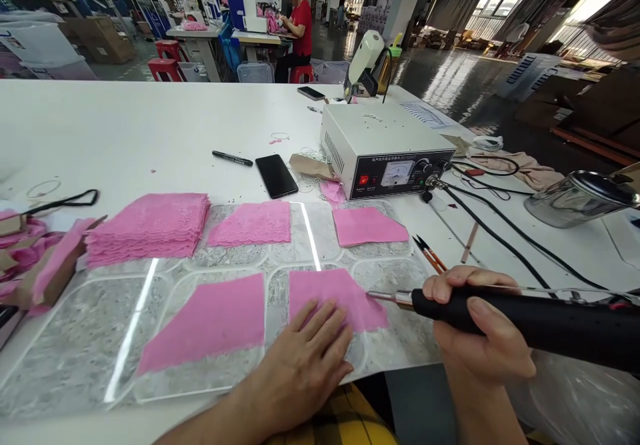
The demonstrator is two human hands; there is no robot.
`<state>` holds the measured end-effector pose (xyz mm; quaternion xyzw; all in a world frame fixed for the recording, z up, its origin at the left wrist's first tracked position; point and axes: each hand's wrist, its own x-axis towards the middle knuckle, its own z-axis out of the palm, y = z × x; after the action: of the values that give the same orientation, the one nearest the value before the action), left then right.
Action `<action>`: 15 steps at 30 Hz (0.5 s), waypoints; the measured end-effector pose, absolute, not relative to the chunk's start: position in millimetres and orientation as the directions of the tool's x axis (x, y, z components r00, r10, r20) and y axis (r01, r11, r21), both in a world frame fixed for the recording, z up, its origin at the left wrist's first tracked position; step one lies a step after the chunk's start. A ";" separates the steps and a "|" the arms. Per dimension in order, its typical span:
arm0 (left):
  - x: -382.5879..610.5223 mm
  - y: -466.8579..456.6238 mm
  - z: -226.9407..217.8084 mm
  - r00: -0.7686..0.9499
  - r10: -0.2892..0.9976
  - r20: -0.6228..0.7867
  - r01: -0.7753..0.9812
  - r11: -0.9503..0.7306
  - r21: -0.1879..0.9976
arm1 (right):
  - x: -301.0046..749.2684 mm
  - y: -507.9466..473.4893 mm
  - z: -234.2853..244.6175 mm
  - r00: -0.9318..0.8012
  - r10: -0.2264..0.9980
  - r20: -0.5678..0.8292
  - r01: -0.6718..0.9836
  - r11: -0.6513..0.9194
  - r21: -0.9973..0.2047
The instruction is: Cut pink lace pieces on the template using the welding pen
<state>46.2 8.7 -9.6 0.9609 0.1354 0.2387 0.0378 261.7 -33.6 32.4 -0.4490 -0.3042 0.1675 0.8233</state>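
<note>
My left hand (311, 357) lies flat, fingers stretched out, on a cut piece of pink fabric (320, 291). My right hand (483, 328) is wrapped round a black corded hand tool (540, 321) with a thin metal tip (383, 295). That tip meets the right slanted edge of the fabric under my left hand; whether it presses in, I cannot tell. To the left is a second flat pink piece (215, 318). Behind these lie a small pink piece (369, 225), a thin pile of pink pieces (255, 223) and a taller pink stack (150, 225). A grey patterned sheet (90, 338) is beneath them.
A control box (387, 141) with a dial stands at the back right, black cables (505, 231) trailing from it. Nearby are a phone (277, 177), a marker (232, 158), brushes (429, 253) and a glass jar (570, 198). A person (300, 28) sits at a sewing machine beyond.
</note>
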 end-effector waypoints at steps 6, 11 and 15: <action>47.3 9.2 -8.3 0.849 0.278 0.450 0.238 -0.961 0.144 | 263.0 -32.1 30.5 0.739 0.571 0.358 0.003 0.528 -0.849; 46.8 10.2 -5.1 0.839 0.264 0.476 0.229 -0.964 0.131 | 262.0 -32.8 32.4 0.787 0.541 0.295 -0.039 0.521 -0.853; 45.8 10.3 -2.0 0.816 0.240 0.526 0.210 -0.971 0.118 | 269.2 -39.4 35.0 0.883 0.415 0.220 -0.063 0.570 -0.819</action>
<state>45.8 10.3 -2.0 0.9525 0.1180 0.2794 0.0271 269.2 -39.4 35.0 -0.4426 -0.1986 0.1383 0.8634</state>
